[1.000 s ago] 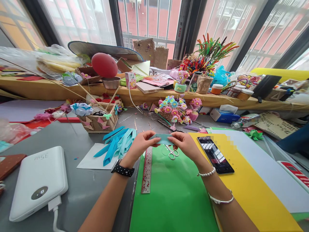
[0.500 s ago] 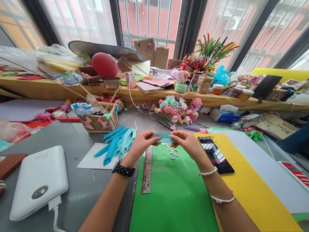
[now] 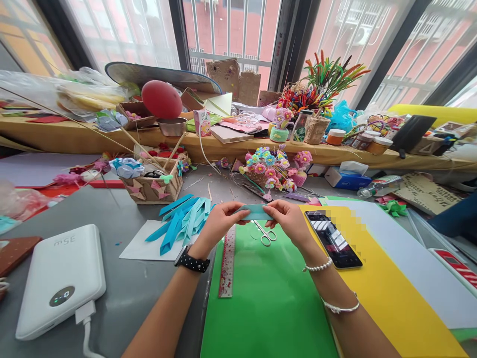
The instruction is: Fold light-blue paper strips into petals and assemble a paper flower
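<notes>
A small light-blue strip of folded paper (image 3: 256,212) is stretched between my two hands, above the far part of the green sheet (image 3: 268,298). My left hand (image 3: 224,217) pinches its left end between thumb and fingers. At the right end, my right hand (image 3: 286,219) grips it the same way. Just below the strip lie small silver scissors (image 3: 267,235), their tips partly covered by it. A clear ruler with a red pattern (image 3: 226,268) rests on the green sheet's left side. Left of my left hand, several blue folded paper strips (image 3: 173,231) are heaped over white paper (image 3: 137,246).
A phone (image 3: 333,241) lies on yellow card (image 3: 383,278) at the right. On the left is a white power bank (image 3: 63,278) with a cable. Behind stand a cardboard basket (image 3: 156,189), crocheted flowers (image 3: 266,166), a tissue box (image 3: 348,176) and a crowded ledge (image 3: 223,149).
My hands still hold the paper strip in nearly the same place. My right hand has shifted very slightly, and the strip's surface is tilted a little differently.
</notes>
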`<state>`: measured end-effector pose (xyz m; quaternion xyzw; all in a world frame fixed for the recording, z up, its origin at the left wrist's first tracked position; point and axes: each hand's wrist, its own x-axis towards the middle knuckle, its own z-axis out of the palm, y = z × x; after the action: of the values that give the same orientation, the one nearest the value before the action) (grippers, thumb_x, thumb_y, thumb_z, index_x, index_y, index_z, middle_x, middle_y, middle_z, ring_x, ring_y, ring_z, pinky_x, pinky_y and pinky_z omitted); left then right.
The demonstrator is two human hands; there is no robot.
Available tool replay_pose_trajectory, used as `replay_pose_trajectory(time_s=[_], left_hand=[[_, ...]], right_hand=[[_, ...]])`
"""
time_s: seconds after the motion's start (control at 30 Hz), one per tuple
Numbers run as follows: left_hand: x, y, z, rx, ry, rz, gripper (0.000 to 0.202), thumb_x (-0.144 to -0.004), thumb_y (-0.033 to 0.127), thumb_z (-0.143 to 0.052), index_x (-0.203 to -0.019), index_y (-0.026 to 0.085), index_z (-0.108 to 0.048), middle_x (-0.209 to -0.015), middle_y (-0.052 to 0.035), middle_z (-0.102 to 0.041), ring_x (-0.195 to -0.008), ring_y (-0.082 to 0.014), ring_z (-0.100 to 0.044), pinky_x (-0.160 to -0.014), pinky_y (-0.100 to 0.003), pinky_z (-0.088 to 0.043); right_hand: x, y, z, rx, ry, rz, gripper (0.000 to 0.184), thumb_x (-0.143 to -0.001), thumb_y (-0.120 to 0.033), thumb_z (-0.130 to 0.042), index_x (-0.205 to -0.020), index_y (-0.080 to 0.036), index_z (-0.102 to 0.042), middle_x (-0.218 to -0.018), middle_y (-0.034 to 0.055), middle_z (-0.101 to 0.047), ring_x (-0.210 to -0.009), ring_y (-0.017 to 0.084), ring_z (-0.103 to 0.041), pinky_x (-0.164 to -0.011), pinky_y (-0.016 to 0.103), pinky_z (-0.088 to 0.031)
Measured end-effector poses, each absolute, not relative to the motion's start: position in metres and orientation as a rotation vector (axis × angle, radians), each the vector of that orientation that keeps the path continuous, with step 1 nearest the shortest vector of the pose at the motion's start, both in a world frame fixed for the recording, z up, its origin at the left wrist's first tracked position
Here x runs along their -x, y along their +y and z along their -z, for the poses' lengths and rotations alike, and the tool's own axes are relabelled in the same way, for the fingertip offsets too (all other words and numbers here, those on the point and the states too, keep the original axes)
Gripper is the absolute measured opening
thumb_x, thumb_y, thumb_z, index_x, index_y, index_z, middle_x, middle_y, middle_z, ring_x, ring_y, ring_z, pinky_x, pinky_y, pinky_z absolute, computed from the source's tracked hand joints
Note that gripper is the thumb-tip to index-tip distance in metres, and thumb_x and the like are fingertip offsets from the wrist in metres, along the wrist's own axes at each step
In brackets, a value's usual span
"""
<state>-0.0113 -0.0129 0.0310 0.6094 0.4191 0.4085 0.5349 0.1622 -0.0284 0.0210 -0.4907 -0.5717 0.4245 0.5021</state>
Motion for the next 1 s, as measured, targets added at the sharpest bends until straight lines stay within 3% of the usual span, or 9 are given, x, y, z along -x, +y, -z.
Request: replay_pose_trajectory(time_s=[0.23, 0.5, 1.0], left_hand=[[0.0096, -0.0140, -0.0313, -1.387, 0.968, -0.979, 0.025, -0.064, 0.031, -0.062, -0.083, 0.014, -0.065, -0.079, -0.0032, -0.066, -0.065, -0.0150, -0.062, -0.067, -0.027, -0.051], [0.0104, -0.0129, -0.0295, -1.312, 0.919, -0.925, 0.032, -0.064, 0.034, -0.062, -0.089, 0.014, -0.063, -0.071, -0.0034, -0.066, -0.059, -0.0155, -0.063, -0.062, -0.028, -0.053], [0.0106, -0.0138, -0.0300, -1.344, 0.899, -0.916, 0.030, -0.064, 0.033, -0.062, -0.087, 0.014, -0.065, -0.079, -0.0043, -0.067, -0.066, -0.0185, -0.064, -0.069, -0.031, -0.052]], right_hand=[[-0.1625, -0.0286, -0.0214, 1.065, -1.364, -1.123, 0.023, -0.069, -0.033, -0.059, -0.086, -0.017, -0.063, -0.065, -0.0003, -0.063, -0.050, 0.012, -0.061, -0.047, 0.022, -0.049], [-0.1640, -0.0289, -0.0221, 1.045, -1.345, -1.161, 0.022, -0.068, -0.031, -0.060, -0.085, -0.019, -0.066, -0.070, 0.0005, -0.065, -0.052, 0.011, -0.061, -0.049, 0.023, -0.050], [-0.1667, -0.0285, -0.0253, 1.081, -1.301, -1.239, 0.027, -0.064, -0.032, -0.063, -0.087, -0.018, -0.065, -0.075, 0.0020, -0.066, -0.054, 0.012, -0.062, -0.052, 0.023, -0.051]])
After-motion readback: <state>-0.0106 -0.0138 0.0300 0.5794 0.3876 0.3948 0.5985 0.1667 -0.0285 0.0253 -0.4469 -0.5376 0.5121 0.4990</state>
